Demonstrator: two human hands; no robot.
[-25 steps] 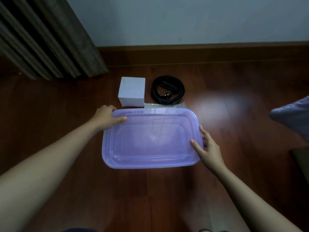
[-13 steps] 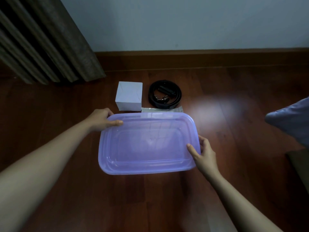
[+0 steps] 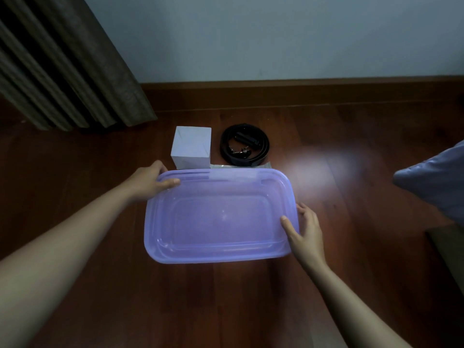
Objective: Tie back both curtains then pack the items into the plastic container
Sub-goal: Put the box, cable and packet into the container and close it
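My left hand [image 3: 148, 180] grips the far left corner of the translucent purple rectangular plastic container [image 3: 216, 222], with the thumb over the rim. My right hand [image 3: 305, 232] pinches the right rim, thumb on top. The container is low at the dark wooden floor [image 3: 226, 310]; whether it rests or is lifted I cannot tell. It is just in front of the white cardboard box [image 3: 192, 146] and the coiled black belt [image 3: 244, 145]. I judge it light, thin, a little flexible and smooth, so opposite rims are the good hold. Toward me there is room; the grey-brown curtain [image 3: 75, 71] stands well apart.
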